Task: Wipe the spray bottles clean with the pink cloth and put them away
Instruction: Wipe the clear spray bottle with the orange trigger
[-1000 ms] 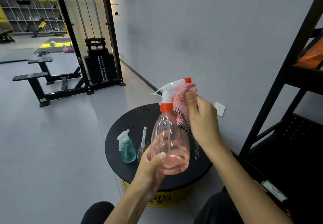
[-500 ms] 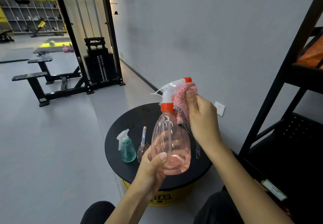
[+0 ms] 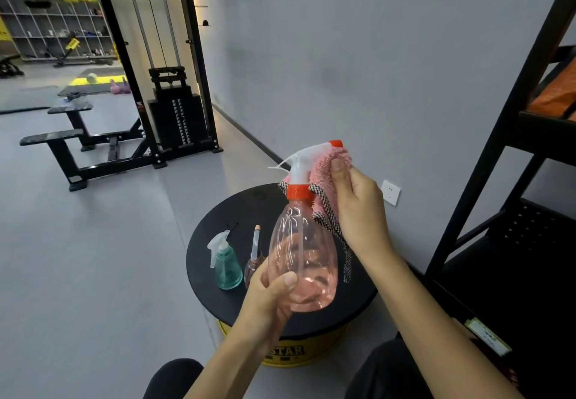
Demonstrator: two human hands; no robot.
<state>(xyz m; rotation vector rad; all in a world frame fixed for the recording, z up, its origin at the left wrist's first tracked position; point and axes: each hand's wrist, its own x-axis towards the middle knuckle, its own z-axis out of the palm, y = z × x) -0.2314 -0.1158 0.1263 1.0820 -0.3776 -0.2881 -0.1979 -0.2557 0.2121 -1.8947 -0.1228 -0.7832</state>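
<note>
Round black stool (image 3: 218,261); hands rub fluffy cloth (image 3: 327,174) on bottle (image 3: 304,261).

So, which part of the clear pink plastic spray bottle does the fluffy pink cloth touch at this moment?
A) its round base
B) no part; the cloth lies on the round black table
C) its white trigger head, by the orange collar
C: the right hand presses the fluffy pink cloth against the white trigger head of the clear pink plastic spray bottle, while the left hand grips its base.
</note>
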